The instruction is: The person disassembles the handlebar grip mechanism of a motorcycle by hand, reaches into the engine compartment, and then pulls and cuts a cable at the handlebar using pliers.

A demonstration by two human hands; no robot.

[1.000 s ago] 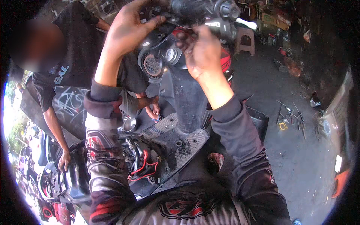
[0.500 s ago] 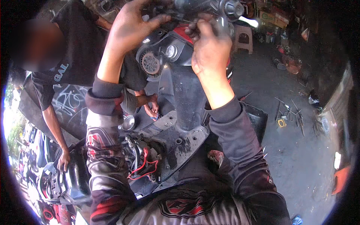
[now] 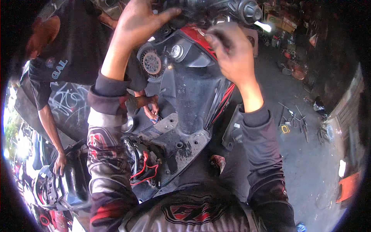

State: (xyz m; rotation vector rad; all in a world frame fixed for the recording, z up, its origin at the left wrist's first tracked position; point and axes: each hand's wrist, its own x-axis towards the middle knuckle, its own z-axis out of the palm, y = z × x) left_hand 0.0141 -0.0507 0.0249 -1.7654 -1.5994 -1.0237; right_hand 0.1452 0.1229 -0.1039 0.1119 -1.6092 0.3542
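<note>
Both my hands are raised at the dark handlebar area (image 3: pixel 193 11) of a scooter. My left hand (image 3: pixel 137 25) is at its left side, thumb stretched out to the right; its other fingers run past the top edge. Below the right handlebar grip (image 3: pixel 249 11), my right hand (image 3: pixel 234 54) is closed in a pinch, slightly blurred. A small pale sliver shows near its fingertips, too small to name. Under my hands lie the red and dark front panel (image 3: pixel 193 31), the ignition lock (image 3: pixel 177 51) and the black leg shield (image 3: pixel 193 96).
Below is the scooter's footboard (image 3: pixel 193 149), with exposed red wiring (image 3: pixel 145 168) beside it. At left another person in a dark shirt (image 3: pixel 77 42) rests a hand (image 3: pixel 60 164) on a black scooter part (image 3: pixel 75 181). Several tools (image 3: pixel 295 118) lie on the floor at right, near an orange object (image 3: pixel 349 187).
My right hand has moved right and down, away from the handlebar's underside, baring more of the red panel. My left hand has stayed nearly in place. The view has shifted slightly.
</note>
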